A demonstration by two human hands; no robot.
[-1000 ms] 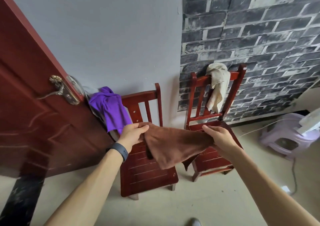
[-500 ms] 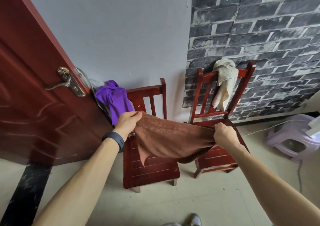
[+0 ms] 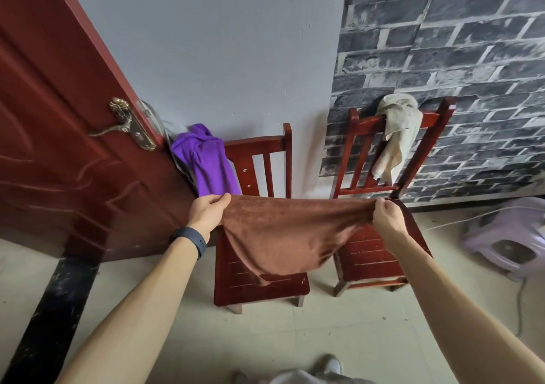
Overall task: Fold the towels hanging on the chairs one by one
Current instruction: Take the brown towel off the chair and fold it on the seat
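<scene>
hands: left hand (image 3: 208, 212) and right hand (image 3: 387, 217) held apart, each clamped on a top corner of the brown towel (image 3: 289, 236).
handling: judged soft, light, limp; sags between hands; best gripped at corners.

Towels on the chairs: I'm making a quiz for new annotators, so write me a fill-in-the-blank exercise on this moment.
1. The towel stretched between the left hand and the right hand is ____ in colour.
2. The purple towel hangs on the chair nearer the ____.
3. The cream towel hangs on the other chair, by the ____-patterned wall.
4. The wristband sits on the ____ arm.
Missing words: brown; door; brick; left.
</scene>
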